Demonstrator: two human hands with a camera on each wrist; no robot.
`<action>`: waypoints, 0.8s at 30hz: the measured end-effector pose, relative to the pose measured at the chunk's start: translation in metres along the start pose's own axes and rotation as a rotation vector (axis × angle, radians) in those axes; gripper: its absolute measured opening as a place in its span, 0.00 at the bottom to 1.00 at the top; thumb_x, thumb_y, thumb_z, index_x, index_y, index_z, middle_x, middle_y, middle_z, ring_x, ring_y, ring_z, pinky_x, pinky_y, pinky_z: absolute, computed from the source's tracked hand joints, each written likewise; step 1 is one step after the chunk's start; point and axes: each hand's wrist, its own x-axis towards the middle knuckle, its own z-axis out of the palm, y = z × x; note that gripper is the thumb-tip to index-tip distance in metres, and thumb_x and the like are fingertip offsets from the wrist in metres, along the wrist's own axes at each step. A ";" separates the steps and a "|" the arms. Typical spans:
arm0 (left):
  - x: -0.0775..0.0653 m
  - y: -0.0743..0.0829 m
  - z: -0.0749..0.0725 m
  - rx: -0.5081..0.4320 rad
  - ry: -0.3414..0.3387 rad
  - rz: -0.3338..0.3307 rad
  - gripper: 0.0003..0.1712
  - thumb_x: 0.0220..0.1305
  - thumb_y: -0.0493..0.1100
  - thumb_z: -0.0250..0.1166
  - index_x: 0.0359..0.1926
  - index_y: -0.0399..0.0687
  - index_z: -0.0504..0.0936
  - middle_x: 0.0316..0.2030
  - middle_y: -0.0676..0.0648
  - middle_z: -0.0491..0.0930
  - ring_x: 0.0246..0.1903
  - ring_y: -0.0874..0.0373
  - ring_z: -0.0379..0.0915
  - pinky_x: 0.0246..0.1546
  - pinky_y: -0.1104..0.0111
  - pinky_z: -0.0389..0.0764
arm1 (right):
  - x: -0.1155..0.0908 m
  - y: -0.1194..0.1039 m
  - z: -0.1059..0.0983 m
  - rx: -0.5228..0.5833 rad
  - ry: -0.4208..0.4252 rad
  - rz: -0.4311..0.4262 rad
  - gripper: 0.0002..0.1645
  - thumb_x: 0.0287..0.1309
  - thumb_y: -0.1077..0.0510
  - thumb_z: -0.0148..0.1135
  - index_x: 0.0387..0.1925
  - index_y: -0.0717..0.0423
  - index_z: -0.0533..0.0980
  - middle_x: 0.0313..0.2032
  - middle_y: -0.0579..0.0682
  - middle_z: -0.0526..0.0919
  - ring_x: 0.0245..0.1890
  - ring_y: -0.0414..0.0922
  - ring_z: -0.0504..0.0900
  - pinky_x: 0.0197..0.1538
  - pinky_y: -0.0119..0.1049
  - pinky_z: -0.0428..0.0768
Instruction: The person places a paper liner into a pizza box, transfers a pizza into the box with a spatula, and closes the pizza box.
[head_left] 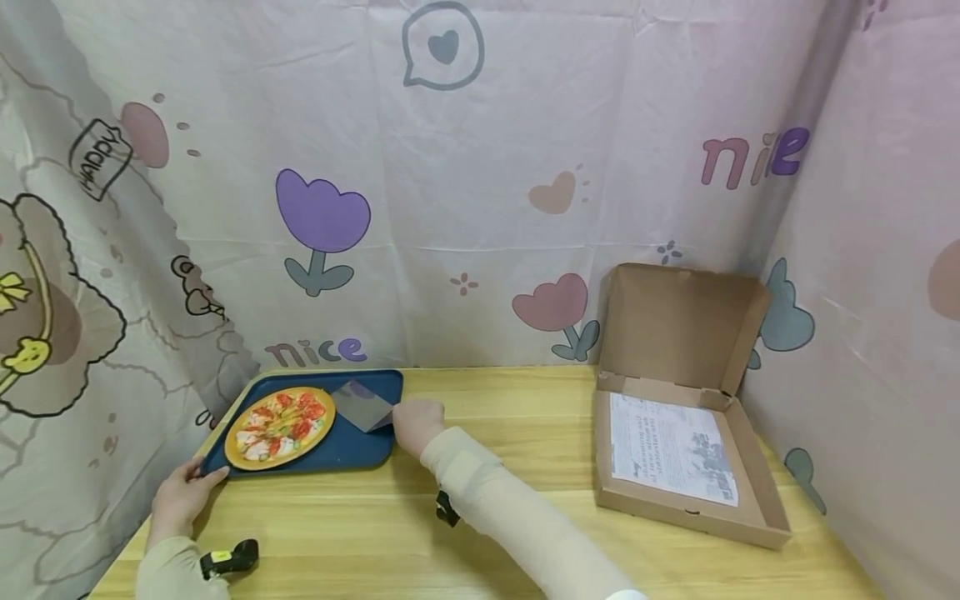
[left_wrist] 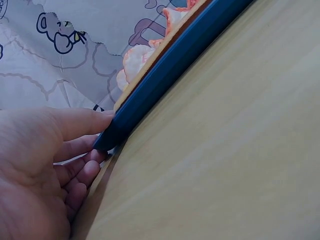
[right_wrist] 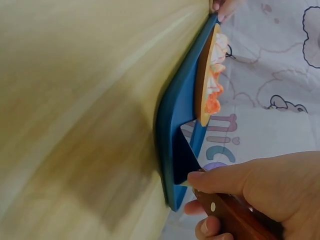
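Observation:
A pizza with red and white toppings lies on the left part of a blue tray. My left hand pinches the tray's near left corner, thumb on the rim and fingers at its outer side, as the left wrist view shows. My right hand grips the brown riveted wooden handle of a pizza server. Its flat metal blade is over the tray's right part, with the tip right at the pizza's edge.
An open cardboard pizza box stands on the right of the wooden table, its lid raised against the back curtain. A printed paper sheet lines the box. Patterned curtains enclose the table's back and sides.

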 end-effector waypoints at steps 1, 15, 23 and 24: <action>-0.001 0.000 0.000 0.001 0.004 0.002 0.47 0.69 0.54 0.55 0.74 0.32 0.43 0.71 0.24 0.49 0.69 0.29 0.46 0.70 0.42 0.53 | 0.000 0.001 -0.001 -0.009 -0.001 -0.005 0.21 0.69 0.50 0.52 0.20 0.44 0.79 0.18 0.40 0.77 0.15 0.37 0.67 0.18 0.33 0.69; -0.003 -0.003 0.003 0.009 0.044 0.027 0.46 0.69 0.53 0.56 0.74 0.31 0.47 0.68 0.23 0.54 0.67 0.29 0.51 0.68 0.41 0.55 | -0.002 0.012 -0.028 -0.067 -0.010 -0.061 0.17 0.67 0.52 0.54 0.23 0.43 0.81 0.19 0.39 0.74 0.15 0.38 0.65 0.15 0.33 0.62; 0.000 -0.006 -0.003 0.075 -0.002 0.045 0.49 0.68 0.59 0.54 0.74 0.33 0.44 0.70 0.24 0.51 0.68 0.28 0.49 0.68 0.42 0.55 | -0.001 0.026 -0.045 -0.095 -0.056 -0.121 0.17 0.70 0.53 0.51 0.24 0.43 0.79 0.21 0.40 0.72 0.17 0.39 0.61 0.17 0.34 0.56; 0.001 -0.006 -0.004 0.070 -0.009 0.046 0.50 0.68 0.60 0.55 0.75 0.33 0.44 0.70 0.24 0.51 0.68 0.28 0.48 0.68 0.42 0.55 | -0.002 0.029 -0.046 -0.097 -0.056 -0.128 0.18 0.70 0.52 0.50 0.24 0.44 0.79 0.21 0.40 0.73 0.17 0.39 0.62 0.17 0.34 0.58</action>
